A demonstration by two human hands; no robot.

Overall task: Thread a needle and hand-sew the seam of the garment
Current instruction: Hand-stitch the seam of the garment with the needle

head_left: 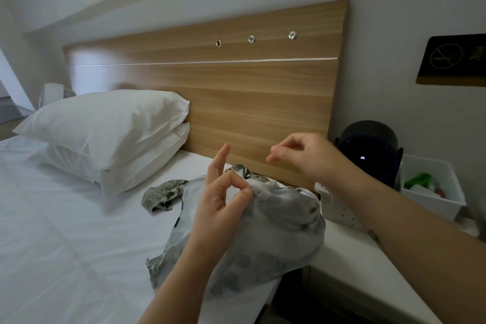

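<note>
The left hand point(221, 200), at the centre of the frame, is seen pinching a raised fold of the garment point(284, 221) between thumb and forefinger, while the other fingers are held straight and spread upward. The right hand point(305, 158) is lifted just to the upper right of it, apart from the cloth; its fingertips are drawn together and blurred, and whether a needle or thread is held cannot be told. The garment, a thin, crumpled grey fabric with a mottled dark print, is draped over the right edge of the bed, below centre. A smooth white sheet point(65, 231) is spread across the lower left, and two plump white pillows point(105, 123) are stacked at the left. Behind them a wood-grain headboard point(236, 92) is fitted with three round metal studs point(251, 39) and a thin silver strip. At the right, a rounded black device point(368, 144) with a small lit display that cannot be read is set beside a white plastic bin point(431, 198). In the upper right a dark wall sign point(452, 60) is marked with a no-smoking symbol; its wording cannot be read.
</note>
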